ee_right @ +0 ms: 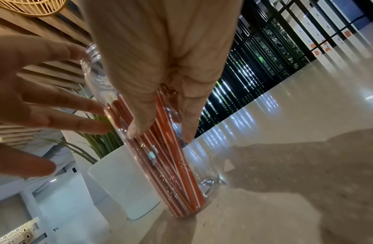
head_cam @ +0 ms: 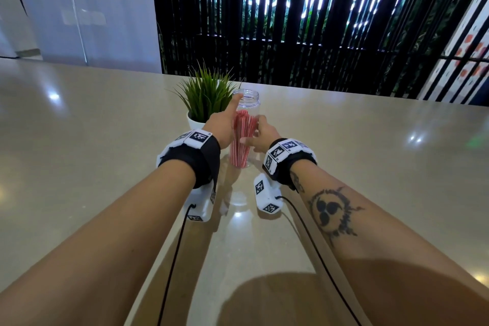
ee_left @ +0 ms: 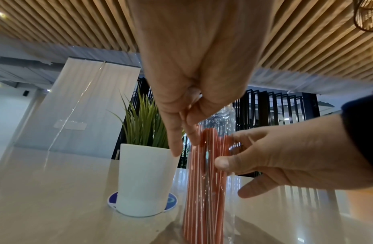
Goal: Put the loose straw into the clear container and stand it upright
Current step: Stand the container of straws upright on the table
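On the beige table point(head_cam: 105, 140), toward its far side, a potted grass plant point(head_cam: 205, 95) in a white pot stands at left. Just right of it, the left hand point(head_cam: 221, 127) reaches with fingers straight and spread, index touching the rim of the clear container point(head_cam: 247, 103). Upright in that container stand the red-striped straws point(head_cam: 240, 140). Rightmost, the right hand point(head_cam: 260, 136) grips the container's side.

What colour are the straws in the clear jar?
The straws are red with thin white stripes, standing in the clear jar. The right wrist view shows them best.
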The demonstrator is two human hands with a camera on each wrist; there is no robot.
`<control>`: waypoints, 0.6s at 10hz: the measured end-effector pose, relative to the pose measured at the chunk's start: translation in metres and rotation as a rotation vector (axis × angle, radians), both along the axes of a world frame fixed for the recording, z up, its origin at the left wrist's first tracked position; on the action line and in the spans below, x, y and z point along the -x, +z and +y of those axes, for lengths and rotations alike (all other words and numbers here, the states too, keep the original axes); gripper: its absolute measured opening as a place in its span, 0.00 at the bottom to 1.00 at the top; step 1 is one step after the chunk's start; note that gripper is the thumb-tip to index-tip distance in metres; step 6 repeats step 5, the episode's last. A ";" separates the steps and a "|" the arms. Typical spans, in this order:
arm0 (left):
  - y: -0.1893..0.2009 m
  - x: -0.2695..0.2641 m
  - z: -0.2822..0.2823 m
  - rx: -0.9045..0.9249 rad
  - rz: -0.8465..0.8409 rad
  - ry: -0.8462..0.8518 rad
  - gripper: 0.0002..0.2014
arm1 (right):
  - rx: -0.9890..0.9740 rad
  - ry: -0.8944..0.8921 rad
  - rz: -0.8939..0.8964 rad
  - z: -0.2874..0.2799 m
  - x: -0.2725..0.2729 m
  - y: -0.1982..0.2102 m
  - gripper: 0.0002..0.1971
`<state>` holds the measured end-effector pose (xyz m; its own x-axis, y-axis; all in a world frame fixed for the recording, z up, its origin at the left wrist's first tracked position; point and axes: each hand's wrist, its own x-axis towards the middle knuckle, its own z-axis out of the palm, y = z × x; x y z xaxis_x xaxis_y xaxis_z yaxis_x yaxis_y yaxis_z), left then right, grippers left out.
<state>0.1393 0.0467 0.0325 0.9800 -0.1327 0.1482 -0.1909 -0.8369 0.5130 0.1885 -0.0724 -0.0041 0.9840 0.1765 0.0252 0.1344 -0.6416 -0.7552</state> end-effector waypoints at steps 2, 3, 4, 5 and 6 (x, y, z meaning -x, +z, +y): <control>0.003 0.001 -0.002 -0.044 0.025 0.031 0.42 | 0.070 -0.019 0.022 0.003 0.007 0.005 0.35; 0.009 0.008 -0.004 -0.102 0.061 0.049 0.41 | 0.101 -0.074 0.032 0.007 0.019 0.005 0.38; 0.016 0.015 -0.003 -0.133 0.096 0.063 0.37 | 0.116 -0.086 0.032 0.007 0.030 0.000 0.43; 0.020 0.025 -0.005 -0.146 0.083 0.044 0.42 | 0.097 -0.067 -0.010 -0.001 0.040 0.011 0.44; 0.020 0.025 -0.005 -0.146 0.083 0.044 0.42 | 0.097 -0.067 -0.010 -0.001 0.040 0.011 0.44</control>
